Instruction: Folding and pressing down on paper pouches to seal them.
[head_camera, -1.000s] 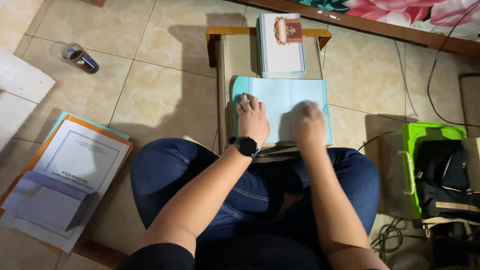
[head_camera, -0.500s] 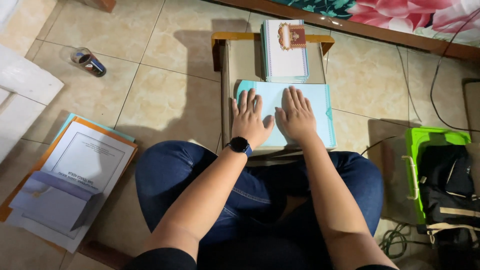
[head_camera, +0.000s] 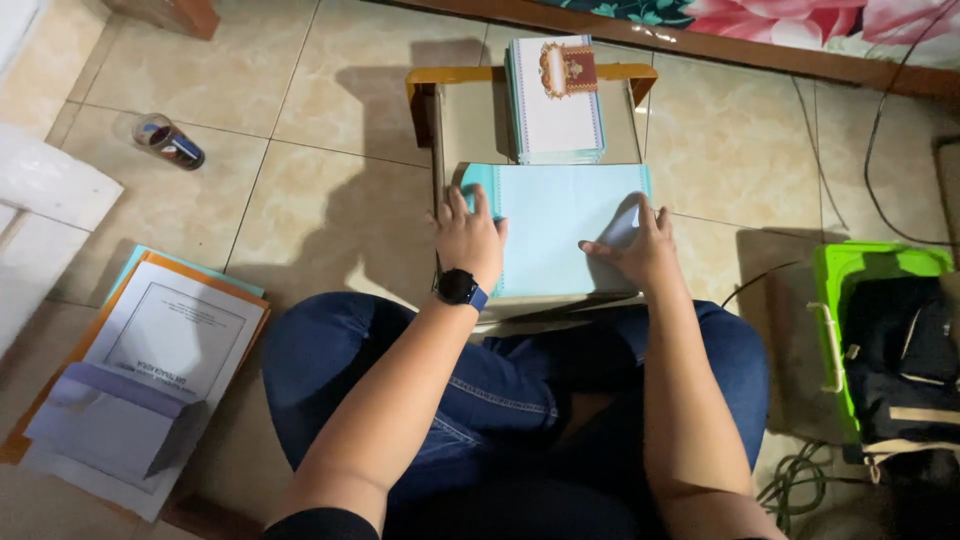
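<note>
On low wooden surface (head_camera: 452, 120): our left hand (head_camera: 468, 238) and right hand (head_camera: 632, 250), fingers released, flatten pale turquoise paper sheet (head_camera: 555, 215); uneven pressure may crease it.

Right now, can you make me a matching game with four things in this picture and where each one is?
Things:
1. stack of cards
2. light blue sheet
3. green basket
4. small jar

Places:
A. lying on its side on the tiles, far left
B. under both hands
C. far end of the small table
D. on the floor, far right, holding a black bag

Pairs: 1-C, 2-B, 3-D, 4-A
</note>
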